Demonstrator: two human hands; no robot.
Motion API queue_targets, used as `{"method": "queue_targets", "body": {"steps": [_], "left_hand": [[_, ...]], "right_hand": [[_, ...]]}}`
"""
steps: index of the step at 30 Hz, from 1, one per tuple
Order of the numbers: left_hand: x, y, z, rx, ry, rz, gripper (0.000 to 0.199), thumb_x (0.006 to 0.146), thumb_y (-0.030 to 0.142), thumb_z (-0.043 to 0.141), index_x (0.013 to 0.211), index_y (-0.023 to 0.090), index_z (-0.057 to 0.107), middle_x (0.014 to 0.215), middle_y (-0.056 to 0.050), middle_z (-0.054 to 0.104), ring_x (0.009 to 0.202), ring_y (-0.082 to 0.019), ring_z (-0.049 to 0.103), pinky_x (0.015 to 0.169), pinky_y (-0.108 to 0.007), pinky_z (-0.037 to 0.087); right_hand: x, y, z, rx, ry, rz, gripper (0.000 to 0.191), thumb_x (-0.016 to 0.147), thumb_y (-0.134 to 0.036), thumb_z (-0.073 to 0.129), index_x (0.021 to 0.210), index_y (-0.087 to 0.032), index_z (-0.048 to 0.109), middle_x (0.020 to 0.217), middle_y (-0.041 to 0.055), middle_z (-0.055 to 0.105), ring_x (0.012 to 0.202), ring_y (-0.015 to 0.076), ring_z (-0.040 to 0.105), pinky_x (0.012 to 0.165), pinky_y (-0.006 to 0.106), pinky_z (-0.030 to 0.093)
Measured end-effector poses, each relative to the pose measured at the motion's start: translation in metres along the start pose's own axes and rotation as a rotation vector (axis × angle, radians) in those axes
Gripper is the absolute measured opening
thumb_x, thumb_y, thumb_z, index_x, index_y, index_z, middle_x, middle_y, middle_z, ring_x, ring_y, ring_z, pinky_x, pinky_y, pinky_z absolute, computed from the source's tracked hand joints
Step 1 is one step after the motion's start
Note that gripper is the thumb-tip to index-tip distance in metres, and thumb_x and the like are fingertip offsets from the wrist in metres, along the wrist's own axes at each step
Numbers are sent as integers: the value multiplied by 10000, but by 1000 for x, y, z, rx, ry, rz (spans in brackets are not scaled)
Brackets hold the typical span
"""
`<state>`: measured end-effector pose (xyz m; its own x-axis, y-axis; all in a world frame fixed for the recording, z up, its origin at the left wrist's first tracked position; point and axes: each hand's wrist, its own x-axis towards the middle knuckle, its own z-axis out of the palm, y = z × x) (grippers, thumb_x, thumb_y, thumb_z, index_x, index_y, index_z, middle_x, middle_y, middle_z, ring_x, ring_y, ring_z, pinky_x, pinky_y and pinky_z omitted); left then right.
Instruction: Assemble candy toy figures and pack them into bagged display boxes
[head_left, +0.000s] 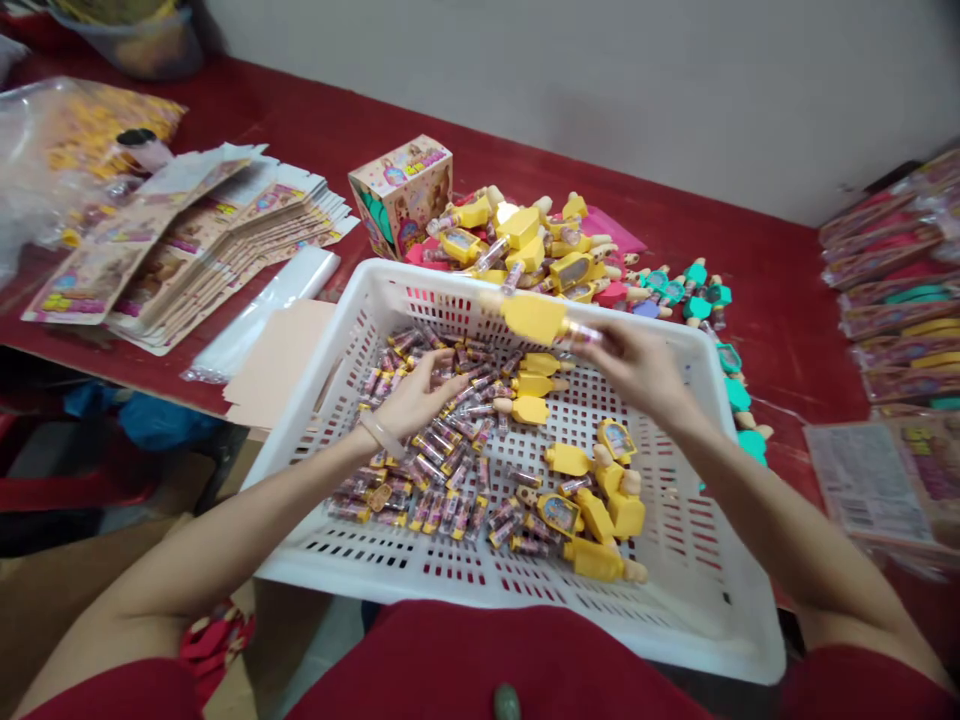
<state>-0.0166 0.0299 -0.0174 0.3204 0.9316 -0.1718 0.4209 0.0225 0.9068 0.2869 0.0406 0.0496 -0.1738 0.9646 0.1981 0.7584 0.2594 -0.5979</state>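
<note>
R grip (637, 368): fingertips pinching one small tube (583, 332), w/ a yellow lolly-shaped piece (534, 318) off its far end, up over the far side of the white basket (742, 615). Blurred, can't tell if tube + piece are joined. L grip (420, 395): thumb & fingers spread at the tube heap (442, 440); touching or not, unclear. Same basket, R of heap: loose yellow pieces (592, 560).

Risks: hold looks one-ended, so the piece could prob. tip or drop, back in basket or past the rim into the mixed pile (525, 228) on the red worktop (795, 300). L fingers could scatter tubes if swept. Printed box (401, 195), nr far-L corner, could topple if basket's shoved.
</note>
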Motion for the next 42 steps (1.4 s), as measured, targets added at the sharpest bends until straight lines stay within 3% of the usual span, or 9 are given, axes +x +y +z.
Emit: {"method": "queue_targets", "body": {"steps": [4, 7, 13, 16, 21, 28, 33, 37, 42], "left_hand": [[2, -2, -3, 34, -42, 7, 603, 889, 522, 544, 1350, 143, 459, 1391, -153, 553, 1199, -250, 587, 1008, -416, 483], [1, -7, -1, 48, -88, 15, 563, 878, 526, 560, 1287, 140, 530, 1322, -141, 610, 1114, -243, 629, 966, -401, 502], [6, -14, 12, 387, -193, 83, 410, 912, 447, 527, 1188, 158, 617, 1194, -110, 691, 1095, -253, 646, 964, -380, 488], [9, -14, 28, 635, -320, 199, 361, 927, 371, 512, 1196, 152, 612, 1203, -125, 689, 1126, -265, 636, 975, -390, 473], [24, -5, 73, 943, -342, 420, 317, 920, 255, 501, 1169, 96, 614, 1169, -177, 668, 1117, -304, 601, 954, -425, 441], [64, 4, 133, 906, -369, 488, 288, 912, 154, 481, 1155, 89, 622, 1207, -221, 641, 1151, -309, 579, 967, -427, 411], [48, 8, 87, 603, -401, 199, 388, 960, 425, 434, 1128, 125, 614, 1004, -127, 701, 877, -234, 658, 732, -324, 491], [10, 22, 36, -86, -485, -254, 428, 918, 559, 454, 987, 166, 609, 734, -15, 616, 545, -126, 513, 494, -253, 390], [-23, 47, 25, -201, -593, -268, 484, 763, 542, 720, 1025, 156, 593, 686, 25, 583, 478, -60, 372, 461, -217, 269]], "right_hand": [[57, 7, -12, 85, 241, -34, 529, 944, -425, 569, 1401, -183, 454, 1111, 114, 641, 797, 190, 638, 630, 320, 522], [42, -1, 0, 25, 199, -65, 508, 950, -385, 574, 1405, -199, 446, 1161, 124, 638, 880, 202, 647, 704, 335, 537], [-67, -10, 82, -368, -696, -32, 175, 922, -282, 599, 1001, -153, 687, 984, 130, 717, 886, 262, 688, 755, 341, 515], [-100, -3, 122, -492, -859, -18, 114, 866, -221, 638, 900, -124, 689, 1010, 184, 708, 901, 286, 691, 736, 327, 503], [-100, 1, 103, -429, -770, 22, 165, 832, -215, 607, 974, -132, 620, 948, 147, 707, 803, 243, 672, 661, 297, 459], [-72, 21, 27, 288, -233, 252, 209, 700, -272, 585, 860, -216, 463, 791, -3, 572, 696, 149, 527, 620, 253, 425], [-72, 29, 28, 185, -162, 298, 443, 720, -186, 518, 1162, -201, 484, 868, 16, 627, 728, 170, 575, 648, 267, 420], [-79, 15, 37, -146, -265, 179, 189, 784, -193, 507, 971, -193, 538, 754, 23, 625, 652, 179, 553, 599, 268, 331], [-94, -9, 52, -388, -360, -63, 103, 866, -282, 544, 865, -186, 579, 742, 48, 677, 664, 185, 585, 579, 277, 257]]}}
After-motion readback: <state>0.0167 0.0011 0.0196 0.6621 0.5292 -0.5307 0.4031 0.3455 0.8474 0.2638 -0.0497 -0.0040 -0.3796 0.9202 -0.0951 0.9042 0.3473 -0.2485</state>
